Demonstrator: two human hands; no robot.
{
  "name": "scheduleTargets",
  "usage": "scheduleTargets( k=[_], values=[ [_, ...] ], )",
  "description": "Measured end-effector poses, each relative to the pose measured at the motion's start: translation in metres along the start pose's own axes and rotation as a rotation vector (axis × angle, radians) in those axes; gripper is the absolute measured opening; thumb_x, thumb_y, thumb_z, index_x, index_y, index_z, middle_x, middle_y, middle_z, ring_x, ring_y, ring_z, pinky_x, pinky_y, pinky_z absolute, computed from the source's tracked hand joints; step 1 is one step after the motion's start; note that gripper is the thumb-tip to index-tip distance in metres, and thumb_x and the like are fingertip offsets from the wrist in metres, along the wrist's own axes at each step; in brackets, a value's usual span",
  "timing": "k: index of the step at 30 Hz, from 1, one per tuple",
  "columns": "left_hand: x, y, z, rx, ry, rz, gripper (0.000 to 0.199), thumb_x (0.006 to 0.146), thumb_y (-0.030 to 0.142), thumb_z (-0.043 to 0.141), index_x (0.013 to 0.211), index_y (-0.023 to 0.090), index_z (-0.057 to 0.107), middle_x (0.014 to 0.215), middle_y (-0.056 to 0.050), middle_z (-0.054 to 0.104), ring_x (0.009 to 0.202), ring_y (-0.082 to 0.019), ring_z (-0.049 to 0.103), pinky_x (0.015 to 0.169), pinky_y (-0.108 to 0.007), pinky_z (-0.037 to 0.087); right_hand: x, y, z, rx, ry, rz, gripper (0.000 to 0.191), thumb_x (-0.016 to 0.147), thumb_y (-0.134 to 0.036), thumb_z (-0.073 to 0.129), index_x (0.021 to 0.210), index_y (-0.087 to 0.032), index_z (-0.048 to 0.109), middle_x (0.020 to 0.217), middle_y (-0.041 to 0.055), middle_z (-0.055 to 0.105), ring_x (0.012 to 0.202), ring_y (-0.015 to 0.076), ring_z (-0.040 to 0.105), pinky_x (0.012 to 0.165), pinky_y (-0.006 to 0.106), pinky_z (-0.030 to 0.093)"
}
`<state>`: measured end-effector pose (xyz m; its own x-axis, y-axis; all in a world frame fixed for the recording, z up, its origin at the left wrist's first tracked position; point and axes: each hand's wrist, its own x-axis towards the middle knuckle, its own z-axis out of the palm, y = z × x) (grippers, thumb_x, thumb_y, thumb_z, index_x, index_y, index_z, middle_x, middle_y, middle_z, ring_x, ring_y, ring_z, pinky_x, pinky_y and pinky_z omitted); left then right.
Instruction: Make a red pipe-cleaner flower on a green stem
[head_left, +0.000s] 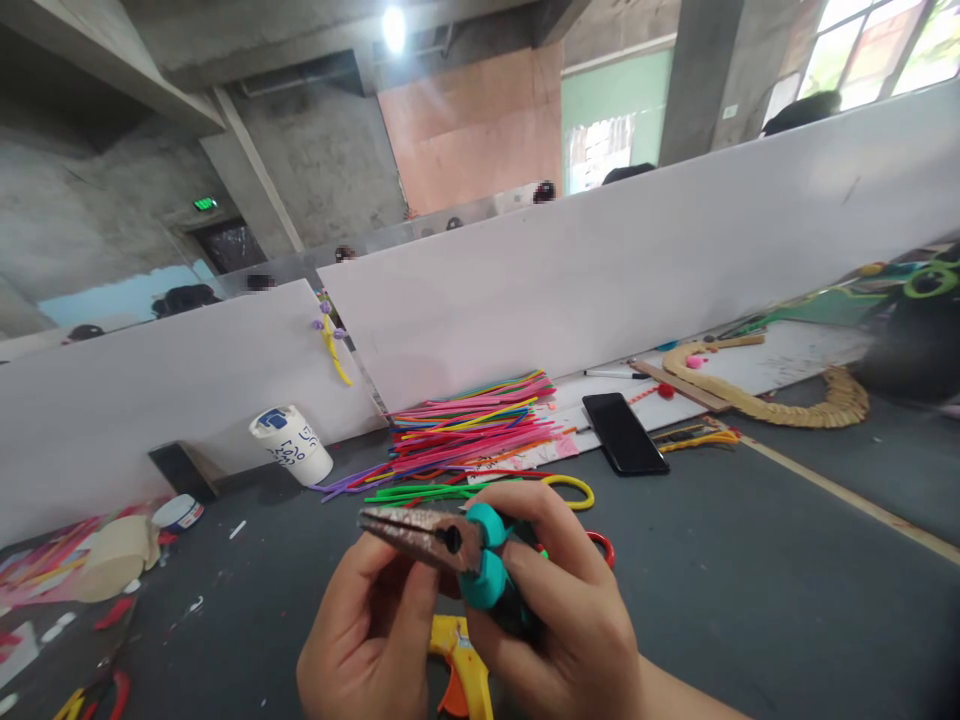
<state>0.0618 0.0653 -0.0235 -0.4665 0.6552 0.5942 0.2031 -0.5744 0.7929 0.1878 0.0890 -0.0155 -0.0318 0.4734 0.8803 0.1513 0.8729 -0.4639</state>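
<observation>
One right hand (574, 610) — around pliers (469, 552).

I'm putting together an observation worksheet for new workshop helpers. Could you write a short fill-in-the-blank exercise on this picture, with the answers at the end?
1. The left hand is near the metal end of the pliers, while their handles are held in the ____ hand.
2. The yellow glue gun has a trigger coloured ____.
3. In the picture, the white cup stands to the ____ of the heap of coloured sticks.
4. The lit sign in the background glows ____.

Missing words: right; orange; left; green.
</observation>
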Motion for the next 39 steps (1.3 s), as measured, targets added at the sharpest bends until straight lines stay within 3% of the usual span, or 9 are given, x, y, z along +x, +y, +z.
scheduleTargets(
  k=[6,9,12,18,22,25,30,35,39],
  values=[
    [0.002,-0.001,-0.001,-0.010,0.004,-0.098,0.016,0.069,0.025,0.082,0.085,0.027,0.078,0.076,0.004,0.080,0.064,-0.011,0.074,0.060,-0.009,0.056,0.001,0.004,-0.001,-0.098,-0.015,-0.113,0.013,0.074,-0.004,0.053,0.076,-0.016,0.058,0.098,0.0119,0.061,0.084,0.0203,0.057,0.075,0.034,0.051],
    [0.005,0.000,0.001,-0.004,-0.003,0.044,0.013,0.074,0.019,0.078,0.084,0.027,0.078,0.077,0.006,0.078,0.058,-0.007,0.071,0.060,-0.009,0.057,0.006,0.000,-0.001,0.046,-0.034,0.074,0.014,0.074,-0.004,0.054,0.071,-0.016,0.060,0.093,0.0098,0.060,0.080,0.0170,0.059,0.071,0.027,0.051],
    [0.004,0.001,0.004,-0.002,0.004,0.143,0.019,0.077,0.011,0.073,0.090,0.024,0.075,0.090,0.003,0.078,0.070,-0.010,0.073,0.068,-0.014,0.060,0.013,-0.003,-0.002,0.234,-0.056,0.258,0.017,0.075,-0.004,0.055,0.069,-0.017,0.063,0.086,0.0055,0.060,0.077,0.0134,0.060,0.068,0.020,0.051],
    [-0.002,0.000,0.006,0.024,-0.019,0.254,0.031,0.072,-0.001,0.071,0.093,0.022,0.072,0.093,0.001,0.076,0.080,-0.015,0.073,0.067,-0.020,0.062,0.023,-0.003,-0.012,0.313,-0.111,0.398,0.016,0.074,-0.005,0.057,0.070,-0.018,0.066,0.083,0.0019,0.059,0.075,0.0124,0.058,0.068,0.020,0.048],
    [0.002,0.004,0.001,0.113,-0.041,0.258,0.034,0.073,0.001,0.072,0.098,0.024,0.073,0.091,0.003,0.073,0.072,-0.010,0.071,0.069,-0.015,0.059,0.029,-0.003,-0.031,0.240,-0.282,0.396,0.018,0.079,-0.012,0.057,0.061,-0.016,0.059,0.080,0.0026,0.058,0.072,0.0131,0.055,0.064,0.023,0.044],
    [0.006,0.006,-0.004,0.123,-0.156,0.243,0.028,0.074,0.005,0.071,0.094,0.024,0.073,0.092,0.002,0.069,0.070,-0.010,0.070,0.066,-0.015,0.059,0.029,-0.002,-0.040,0.180,-0.365,0.396,0.020,0.082,-0.015,0.055,0.063,-0.016,0.058,0.083,0.0038,0.058,0.073,0.0140,0.055,0.065,0.024,0.043],
    [0.009,0.008,-0.007,0.117,-0.147,0.155,0.015,0.074,0.012,0.072,0.084,0.024,0.069,0.092,0.000,0.065,0.080,-0.013,0.065,0.068,-0.016,0.057,0.027,0.000,-0.037,0.143,-0.395,0.429,0.019,0.083,-0.015,0.054,0.065,-0.015,0.061,0.083,0.0043,0.057,0.074,0.0144,0.054,0.065,0.025,0.043],
    [0.013,0.005,-0.011,0.277,-0.302,0.323,0.021,0.074,0.008,0.072,0.088,0.023,0.066,0.087,-0.001,0.065,0.078,-0.014,0.064,0.064,-0.017,0.056,0.027,0.004,-0.030,0.157,-0.386,0.434,0.020,0.082,-0.016,0.054,0.062,-0.016,0.058,0.083,0.0044,0.057,0.073,0.0148,0.055,0.065,0.026,0.043],
    [0.015,0.004,-0.011,0.337,-0.305,0.360,0.019,0.075,0.008,0.072,0.086,0.023,0.065,0.083,0.000,0.065,0.074,-0.015,0.064,0.062,-0.020,0.055,0.027,0.008,-0.029,0.141,-0.366,0.433,0.022,0.082,-0.018,0.054,0.060,-0.017,0.056,0.082,0.0044,0.058,0.072,0.0152,0.055,0.064,0.026,0.043]
  ],
)
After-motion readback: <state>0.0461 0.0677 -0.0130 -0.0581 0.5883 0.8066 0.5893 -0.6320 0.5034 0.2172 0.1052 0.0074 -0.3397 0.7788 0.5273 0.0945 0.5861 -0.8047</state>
